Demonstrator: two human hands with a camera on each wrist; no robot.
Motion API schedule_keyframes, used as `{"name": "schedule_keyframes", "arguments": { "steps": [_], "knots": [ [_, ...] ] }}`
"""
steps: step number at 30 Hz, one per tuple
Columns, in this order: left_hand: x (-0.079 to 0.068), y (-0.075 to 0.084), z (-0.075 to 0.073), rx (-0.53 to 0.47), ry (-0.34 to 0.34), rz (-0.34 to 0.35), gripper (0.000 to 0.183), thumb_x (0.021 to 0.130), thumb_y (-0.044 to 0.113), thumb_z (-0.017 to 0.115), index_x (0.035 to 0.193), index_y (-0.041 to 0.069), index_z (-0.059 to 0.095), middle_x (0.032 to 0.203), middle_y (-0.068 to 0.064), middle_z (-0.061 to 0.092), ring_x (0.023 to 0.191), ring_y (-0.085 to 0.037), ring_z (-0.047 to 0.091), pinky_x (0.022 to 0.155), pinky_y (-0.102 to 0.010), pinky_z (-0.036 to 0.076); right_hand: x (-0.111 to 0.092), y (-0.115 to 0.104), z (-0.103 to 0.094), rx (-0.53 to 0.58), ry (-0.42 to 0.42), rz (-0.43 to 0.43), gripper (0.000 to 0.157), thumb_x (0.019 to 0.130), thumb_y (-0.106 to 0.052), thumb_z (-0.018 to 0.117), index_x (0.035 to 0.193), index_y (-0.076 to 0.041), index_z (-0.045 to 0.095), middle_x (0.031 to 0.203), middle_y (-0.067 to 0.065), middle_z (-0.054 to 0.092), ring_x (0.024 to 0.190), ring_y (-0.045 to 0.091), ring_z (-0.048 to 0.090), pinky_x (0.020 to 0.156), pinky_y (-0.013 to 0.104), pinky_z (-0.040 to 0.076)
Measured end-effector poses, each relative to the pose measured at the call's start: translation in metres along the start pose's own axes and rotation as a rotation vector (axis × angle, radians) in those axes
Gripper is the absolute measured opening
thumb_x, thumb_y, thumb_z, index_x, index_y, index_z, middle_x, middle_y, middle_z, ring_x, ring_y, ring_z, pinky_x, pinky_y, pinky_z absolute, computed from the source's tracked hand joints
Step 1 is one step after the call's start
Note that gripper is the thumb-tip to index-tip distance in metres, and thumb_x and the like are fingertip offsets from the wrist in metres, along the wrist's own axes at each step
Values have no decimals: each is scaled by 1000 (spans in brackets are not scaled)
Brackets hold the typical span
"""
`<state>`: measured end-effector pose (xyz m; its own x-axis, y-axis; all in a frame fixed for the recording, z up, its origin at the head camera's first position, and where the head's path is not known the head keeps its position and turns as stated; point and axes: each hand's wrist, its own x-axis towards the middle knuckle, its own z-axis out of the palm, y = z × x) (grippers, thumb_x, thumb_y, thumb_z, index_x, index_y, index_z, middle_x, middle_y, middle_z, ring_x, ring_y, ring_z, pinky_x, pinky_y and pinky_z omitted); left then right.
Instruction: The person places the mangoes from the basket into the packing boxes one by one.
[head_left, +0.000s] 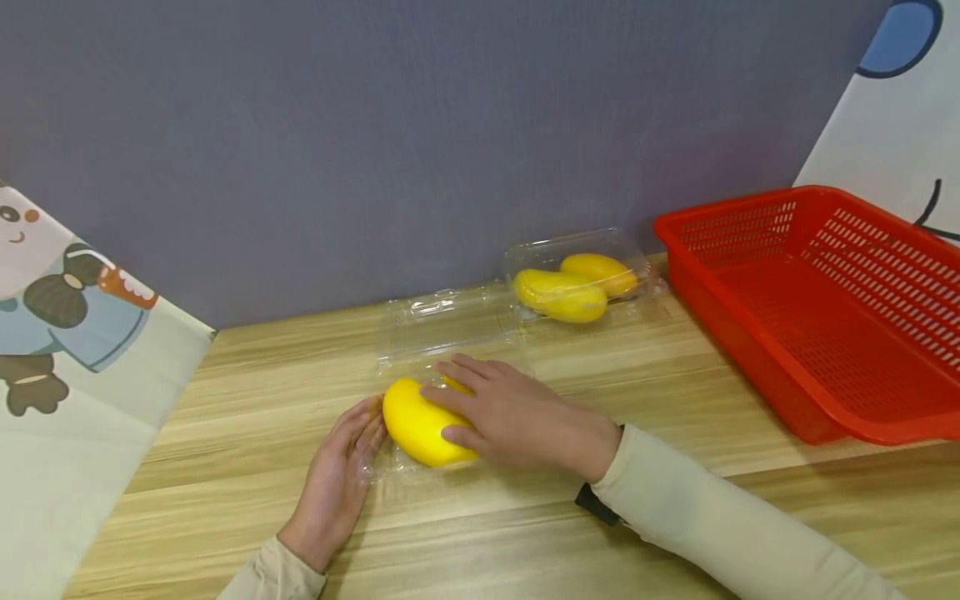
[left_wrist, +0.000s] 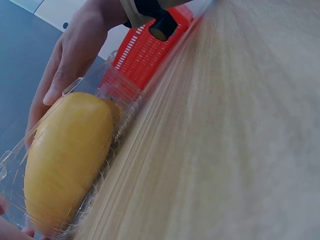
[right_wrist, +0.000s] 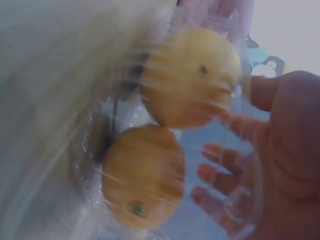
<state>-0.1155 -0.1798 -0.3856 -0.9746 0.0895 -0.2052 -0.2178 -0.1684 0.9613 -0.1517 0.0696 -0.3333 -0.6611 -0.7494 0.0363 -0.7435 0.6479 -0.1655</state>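
Two yellow mangoes sit in a clear plastic clamshell box (head_left: 450,310) with its lid laid back; the front mango (head_left: 422,423) shows fully, the second mostly hidden under my right hand (head_left: 517,412). That hand lies over the box, its thumb and index finger touching the front mango, the other fingers extended. In the right wrist view both the upper mango (right_wrist: 192,80) and lower mango (right_wrist: 142,175) show through the plastic. My left hand (head_left: 339,475) rests against the box's left side, fingers fairly straight. In the left wrist view the front mango (left_wrist: 70,160) fills the near side.
Behind and right, a second clear box (head_left: 622,242) holds two more mangoes (head_left: 562,296). A red plastic basket (head_left: 750,333) stands at the right on the wooden table (head_left: 225,400). A grey panel (head_left: 375,150) rises along the table's back edge.
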Motion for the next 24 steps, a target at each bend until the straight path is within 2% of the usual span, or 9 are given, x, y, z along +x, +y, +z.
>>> {"name": "schedule_keyframes", "arguments": {
  "steps": [3, 9, 15, 24],
  "knots": [
    [0, 0, 0, -3, 1, 3, 55, 109, 33, 29, 154, 2, 20, 163, -9, 24, 152, -18, 24, 129, -35, 16, -1, -2, 3, 9, -36, -35, 53, 107, -46, 35, 157, -28, 31, 165, 5, 26, 155, 26, 20, 128, 47, 19],
    [1, -1, 0, -7, 10, 4, 54, 109, 32, 30, 154, 3, 21, 163, -9, 25, 151, -18, 24, 128, -35, 16, -2, -1, 5, 22, -81, -29, 53, 107, -47, 30, 158, -32, 26, 164, 3, 29, 155, 24, 18, 129, 48, 13],
    [0, 0, -1, 2, 15, 3, 55, 109, 33, 30, 154, 3, 22, 163, -9, 24, 152, -18, 23, 129, -36, 16, -4, -1, 6, 39, -80, -36, 53, 107, -47, 29, 158, -33, 23, 165, 4, 28, 156, 24, 14, 129, 48, 10],
    [1, -2, -1, 2, 8, 13, 54, 109, 33, 29, 154, 3, 22, 163, -9, 25, 151, -18, 25, 128, -35, 16, -6, 1, 10, 18, -42, -60, 53, 108, -47, 28, 158, -30, 25, 165, 5, 28, 156, 24, 15, 129, 49, 11]
  ]
}}
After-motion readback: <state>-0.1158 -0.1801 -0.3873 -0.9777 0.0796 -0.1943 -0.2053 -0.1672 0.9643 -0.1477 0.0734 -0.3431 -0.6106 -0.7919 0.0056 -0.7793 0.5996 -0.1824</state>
